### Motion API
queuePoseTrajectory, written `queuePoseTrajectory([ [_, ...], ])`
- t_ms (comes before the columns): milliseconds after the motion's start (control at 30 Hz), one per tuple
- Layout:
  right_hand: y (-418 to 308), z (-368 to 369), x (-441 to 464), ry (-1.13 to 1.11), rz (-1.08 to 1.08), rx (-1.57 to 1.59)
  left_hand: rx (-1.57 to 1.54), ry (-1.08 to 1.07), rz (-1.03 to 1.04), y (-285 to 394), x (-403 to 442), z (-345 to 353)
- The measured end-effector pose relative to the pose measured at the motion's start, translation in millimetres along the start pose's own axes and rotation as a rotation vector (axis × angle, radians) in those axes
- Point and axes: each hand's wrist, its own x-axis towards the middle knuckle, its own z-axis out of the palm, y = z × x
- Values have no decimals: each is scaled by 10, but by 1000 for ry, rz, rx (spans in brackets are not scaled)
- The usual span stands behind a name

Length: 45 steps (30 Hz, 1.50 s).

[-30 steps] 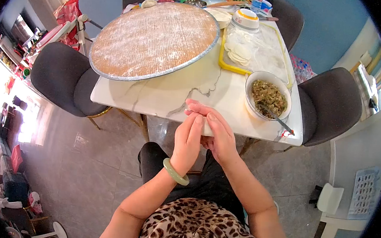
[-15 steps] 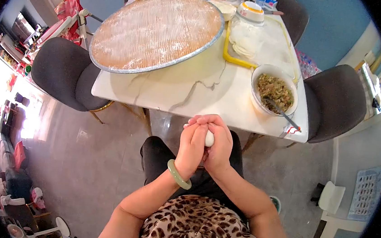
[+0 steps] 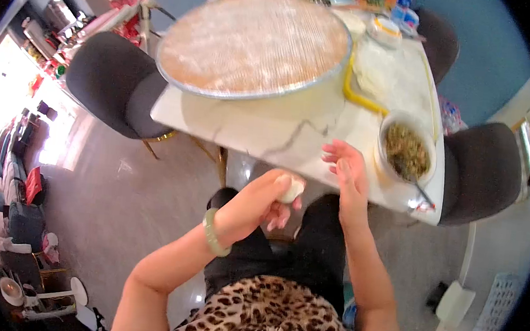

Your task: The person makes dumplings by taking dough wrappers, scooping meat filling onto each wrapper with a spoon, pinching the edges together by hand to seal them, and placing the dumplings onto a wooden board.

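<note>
A small white dumpling (image 3: 292,191) is gripped between the thumb and curled fingers of my left hand (image 3: 252,201), just off the table's near edge. A pale green bangle (image 3: 213,231) circles that wrist. My right hand (image 3: 351,184) is apart from it, with fingers spread and nothing visible in them, close to the white bowl (image 3: 380,151). Chopped greenish-brown filling (image 3: 408,148) lies in the bowl, and a spoon handle (image 3: 425,196) leans out over its rim. Behind it, thin white dough wrappers (image 3: 373,77) rest on a yellow-rimmed tray (image 3: 364,102).
On the white marbled table (image 3: 243,122) stands a large round flour-dusted board (image 3: 256,45). An upturned white bowl (image 3: 385,30) is behind the tray. Grey chairs flank the table, one at left (image 3: 112,79) and one at right (image 3: 482,172).
My hands were cupped together around the dumpling. Now they are apart: my left hand keeps the dumpling, while my right has let go and moved right toward the bowl. The view has shifted.
</note>
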Motion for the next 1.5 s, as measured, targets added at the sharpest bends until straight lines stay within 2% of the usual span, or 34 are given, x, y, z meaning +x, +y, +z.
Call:
queuePoseTrajectory([
  [33,31,-61,94,29,-21,-91,24,4,43,189,-74,0],
  [100,172,-198,231,10,-129,-433,166,34,-26,574,-206,-21],
  [167,165,-185,310,-5,-142,-474,346,86,22,1082,-281,-87],
  [233,282,-204,367,4,-112,-570,503,193,242,1528,-197,-179],
  [367,253,-147,363,13,-118,-504,811,385,426,2342,506,-691],
  [500,183,-151,349,42,-137,-588,947,531,314,2864,1445,-1335],
  [567,114,-180,337,24,-50,-576,1024,648,307,2951,1865,-1495],
  [733,102,-175,300,61,40,-556,1042,718,388,2940,2536,-1779],
  [833,199,-258,285,55,-51,-574,1010,733,413,2885,2731,-1804],
  [1000,83,-223,266,38,-1,-576,1090,708,428,2862,2654,-1842],
  [1067,89,-213,260,39,-21,-574,1420,738,481,2880,2579,-1844],
  [1200,90,-217,239,31,-25,-552,1451,746,399,2855,2450,-1767],
  [1333,50,-215,227,20,-22,-613,1458,842,526,2760,2437,-1766],
  [1467,-22,-182,234,42,-75,-643,1355,720,365,2898,2405,-1804],
  [1500,0,-177,245,31,-134,-641,1357,713,392,2948,2446,-1984],
])
